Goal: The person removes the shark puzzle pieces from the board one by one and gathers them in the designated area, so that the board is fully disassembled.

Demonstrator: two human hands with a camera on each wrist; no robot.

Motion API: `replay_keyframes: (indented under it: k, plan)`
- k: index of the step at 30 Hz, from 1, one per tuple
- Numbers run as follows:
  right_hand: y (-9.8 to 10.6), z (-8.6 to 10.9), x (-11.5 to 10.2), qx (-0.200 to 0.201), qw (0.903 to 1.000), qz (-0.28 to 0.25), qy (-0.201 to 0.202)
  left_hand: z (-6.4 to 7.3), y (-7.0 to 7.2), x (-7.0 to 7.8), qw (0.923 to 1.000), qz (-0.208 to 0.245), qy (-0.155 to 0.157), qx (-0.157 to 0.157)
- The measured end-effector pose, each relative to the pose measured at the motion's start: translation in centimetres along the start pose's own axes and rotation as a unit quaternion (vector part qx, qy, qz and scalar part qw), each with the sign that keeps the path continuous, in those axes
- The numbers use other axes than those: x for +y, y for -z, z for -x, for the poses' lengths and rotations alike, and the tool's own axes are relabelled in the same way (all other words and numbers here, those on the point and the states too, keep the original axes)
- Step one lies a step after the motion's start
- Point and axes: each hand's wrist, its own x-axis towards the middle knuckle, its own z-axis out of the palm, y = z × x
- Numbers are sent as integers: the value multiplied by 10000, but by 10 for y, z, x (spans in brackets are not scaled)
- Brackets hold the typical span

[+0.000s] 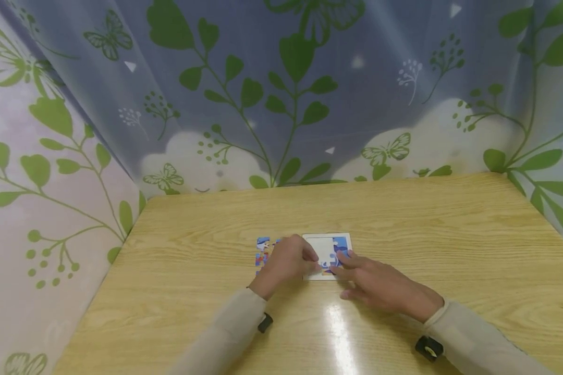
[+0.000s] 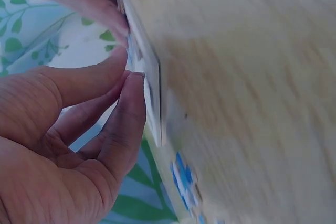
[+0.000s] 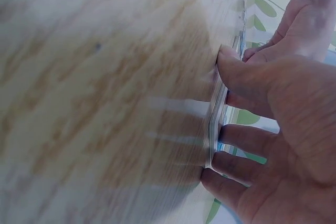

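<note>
A white-rimmed jigsaw puzzle tray (image 1: 327, 235) lies on the table, with blue picture pieces (image 1: 340, 243) along its right side and bare white backing at its left. Over the tray's lower left part, the left hand (image 1: 288, 258) brings thumb and fingertips together, pinching what looks like a small puzzle piece, mostly hidden by the fingers. The right hand (image 1: 380, 284) rests with spread, fairly straight fingers on the tray's right part and edge. Loose puzzle pieces (image 1: 262, 243) lie left of the tray, partly covered by the left hand.
The wood-grain table (image 1: 216, 219) extends around the tray on all sides. A patterned curtain (image 1: 272, 135) with green leaves and butterflies hangs behind the table and along its sides. Dark devices show at both wrists.
</note>
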Motion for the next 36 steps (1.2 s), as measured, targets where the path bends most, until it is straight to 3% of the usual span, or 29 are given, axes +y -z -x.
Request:
replay_keyframes:
  k: [8,15,25,36]
  plan:
    - [-1,0,0,3,10000,-39,-36,-6,-10,3,9999,52,-84,-118]
    - [1,1,4,-69,9999,-145,26,-10,-12,3,9998,148,-143,-27]
    - [6,13,13,-109,9993,-340,-104,-12,-11,7,9998,181,45,-105]
    - [4,12,14,-144,9996,-231,-43,-11,-8,10,9992,207,289,-166]
